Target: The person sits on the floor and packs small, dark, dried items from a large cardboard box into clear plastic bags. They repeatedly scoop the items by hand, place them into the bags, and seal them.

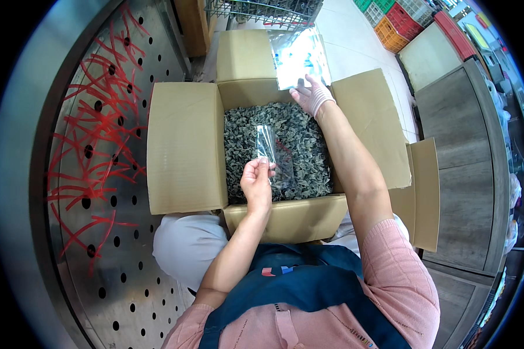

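Left hand (pixel 256 181) pinches the near end of a narrow clear bag (pixel 266 139) between thumb and fingers, above the middle of an open cardboard box (pixel 186 148). Over the box's far right corner, the right hand (pixel 314 96), with a pale covering round palm and wrist, reaches to the near edge of shiny clear packaging (pixel 291 61); its fingers are partly extended, and whether they grip the packaging I cannot tell. Dark, curled dried flakes (pixel 244 125) spread across the inside of the box, whose flaps are folded outward. It stands between the person's knees, clad in light trousers (pixel 186 241), below a dark blue apron (pixel 303 285).

To the left rises a metal panel (pixel 108 238) with round holes, and red strips (pixel 102 125) crisscross its upper part. Beyond the box stand a wooden post (pixel 191 26) and a wire basket (pixel 268 13) with dark contents. Pale floor tiles (pixel 355 46) run off to the right, toward stacked crates (pixel 403 22) in green, red, orange and whitish. Along the right side is a grey wood-grain cabinet (pixel 460 168), with another piece of cardboard (pixel 426 192) just before it.
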Demonstrator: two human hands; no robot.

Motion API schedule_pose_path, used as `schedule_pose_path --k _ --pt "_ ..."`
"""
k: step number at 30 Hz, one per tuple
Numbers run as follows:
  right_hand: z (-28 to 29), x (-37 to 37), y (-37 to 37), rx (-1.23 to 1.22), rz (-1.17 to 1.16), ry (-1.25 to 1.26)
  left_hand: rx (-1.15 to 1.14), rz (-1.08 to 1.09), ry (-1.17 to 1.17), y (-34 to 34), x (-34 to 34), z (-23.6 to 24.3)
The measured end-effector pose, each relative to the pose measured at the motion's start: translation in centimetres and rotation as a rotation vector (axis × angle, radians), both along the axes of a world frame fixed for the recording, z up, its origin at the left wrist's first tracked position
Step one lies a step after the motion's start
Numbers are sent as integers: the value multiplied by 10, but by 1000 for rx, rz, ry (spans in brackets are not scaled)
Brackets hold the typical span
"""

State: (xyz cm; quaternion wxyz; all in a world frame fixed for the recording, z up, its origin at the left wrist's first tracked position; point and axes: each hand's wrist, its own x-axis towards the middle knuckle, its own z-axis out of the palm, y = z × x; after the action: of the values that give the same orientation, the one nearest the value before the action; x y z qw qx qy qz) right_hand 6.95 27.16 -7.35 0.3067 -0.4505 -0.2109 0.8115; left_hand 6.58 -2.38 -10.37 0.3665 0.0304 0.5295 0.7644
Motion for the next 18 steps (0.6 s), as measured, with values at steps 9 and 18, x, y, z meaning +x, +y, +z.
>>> schedule_pose_path --k 9,18 --pt "0 -18 -52 81 381 66 27 18 5 1 0 -7" --pt "11 -18 -107 215 668 -392 46 44 28 -6 -9 -8"
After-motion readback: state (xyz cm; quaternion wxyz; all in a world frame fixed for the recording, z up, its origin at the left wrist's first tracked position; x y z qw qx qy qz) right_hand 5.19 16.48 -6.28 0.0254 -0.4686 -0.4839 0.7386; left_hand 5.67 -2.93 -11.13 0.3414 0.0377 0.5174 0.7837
